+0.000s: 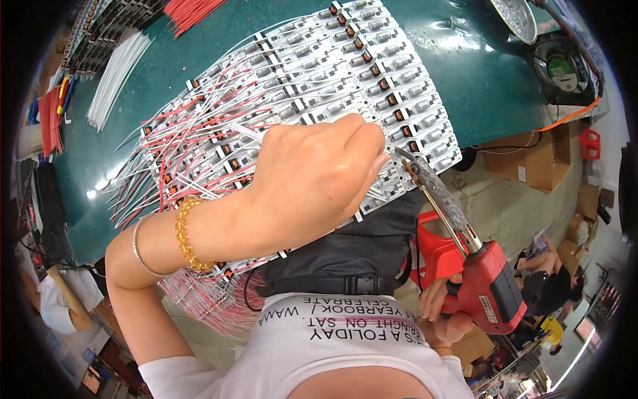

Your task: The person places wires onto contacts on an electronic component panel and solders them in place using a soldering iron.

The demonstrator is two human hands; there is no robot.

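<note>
My left hand (319, 169) is closed in a pinch above a large panel of white circuit boards (405, 63). Short lengths of white wire (246, 132) stick out on both sides of the fist; its fingertips are mostly hidden. My right hand (445, 309) grips the handle of a red and black soldering gun (488, 286). The gun's tip points up and left, close beside my left fingertips at the panel's right part. Many red and white wires (193, 139) fan out over the left half of the panel, which carries rows of small components.
Bundles of white wires (119, 80) and red wires (189, 13) lie on the green table (478, 86). A metal dish (515, 20) and a black fan-like device (565, 73) stand at the far right. A red stool (435, 249), cardboard box (531, 163) and other people are beyond the table.
</note>
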